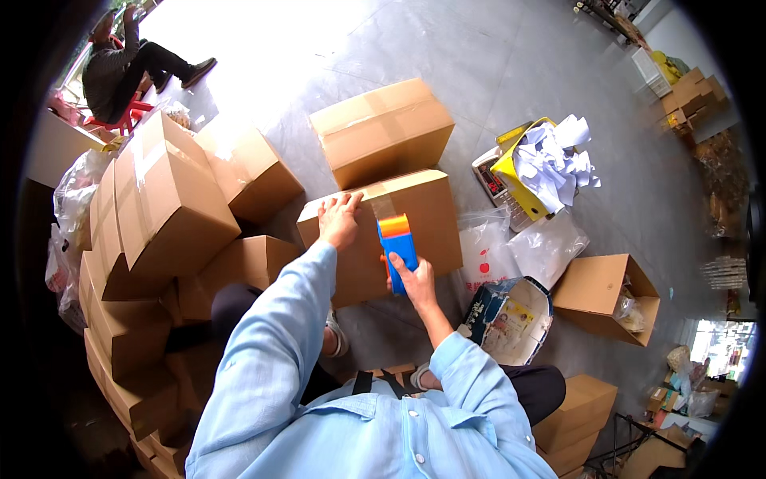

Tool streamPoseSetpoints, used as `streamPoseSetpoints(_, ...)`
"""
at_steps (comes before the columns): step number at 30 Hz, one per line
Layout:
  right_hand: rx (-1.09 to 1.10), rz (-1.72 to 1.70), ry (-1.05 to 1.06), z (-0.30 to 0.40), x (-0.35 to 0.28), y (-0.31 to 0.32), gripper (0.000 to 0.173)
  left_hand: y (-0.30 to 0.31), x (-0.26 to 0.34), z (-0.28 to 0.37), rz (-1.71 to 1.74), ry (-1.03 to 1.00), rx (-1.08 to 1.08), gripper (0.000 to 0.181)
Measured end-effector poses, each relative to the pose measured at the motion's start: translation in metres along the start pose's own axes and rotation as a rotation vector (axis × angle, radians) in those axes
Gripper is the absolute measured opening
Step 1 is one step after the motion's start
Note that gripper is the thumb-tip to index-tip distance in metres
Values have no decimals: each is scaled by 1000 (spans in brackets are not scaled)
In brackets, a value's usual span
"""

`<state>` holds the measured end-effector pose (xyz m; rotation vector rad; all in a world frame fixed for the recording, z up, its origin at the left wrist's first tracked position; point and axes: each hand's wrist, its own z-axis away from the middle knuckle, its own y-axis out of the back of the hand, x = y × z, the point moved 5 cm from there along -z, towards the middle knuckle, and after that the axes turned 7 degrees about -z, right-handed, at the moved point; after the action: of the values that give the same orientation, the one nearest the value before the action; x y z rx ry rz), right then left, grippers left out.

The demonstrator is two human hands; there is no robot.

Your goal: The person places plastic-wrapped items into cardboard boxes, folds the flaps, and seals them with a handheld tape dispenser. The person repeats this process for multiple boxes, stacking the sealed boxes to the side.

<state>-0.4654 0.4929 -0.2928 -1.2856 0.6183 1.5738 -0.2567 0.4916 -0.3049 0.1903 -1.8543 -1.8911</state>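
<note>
Before me stands a cardboard box point(423, 206), its top edge running toward the back. My left hand point(339, 220) lies on that edge, palm down with the fingers somewhat apart. A blue tape dispenser point(400, 250) with an orange top is gripped in my right hand point(417, 281), thumb along its near side. The dispenser is over the box's near face, just under a strip of clear tape point(383, 207) that runs over the edge. Whether the tape is still joined to the dispenser cannot be told. Behind this box is another taped cardboard box point(383, 123).
Stacked cardboard boxes point(173, 221) crowd the left. To the right are a yellow bin point(507, 170) of crumpled paper, a scale point(492, 179), plastic bags point(488, 251), a worn container point(479, 308) and an open carton point(589, 287). A person point(119, 66) sits far left.
</note>
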Motion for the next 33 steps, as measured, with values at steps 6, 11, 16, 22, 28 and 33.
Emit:
streamPoseSetpoints(6,63,257,-389,84,115,71,46,-30,-47,-56,-28,117,-255,34)
streamPoseSetpoints(11,-16,189,-435,89,117,88,49,-45,-54,-66,18,21,-352,35)
streamPoseSetpoints(16,-72,141,-455,91,114,95,49,-51,-64,-55,43,19,-352,38)
streamPoseSetpoints(22,-84,111,-552,96,126,105,48,-69,-86,-18,125,99,-365,41)
streamPoseSetpoints(28,-157,189,-733,124,162,154,40,-101,-47,78,188,148,-494,52)
streamPoseSetpoints(33,-202,381,-677,116,153,165,37,-105,-25,82,149,111,-401,54)
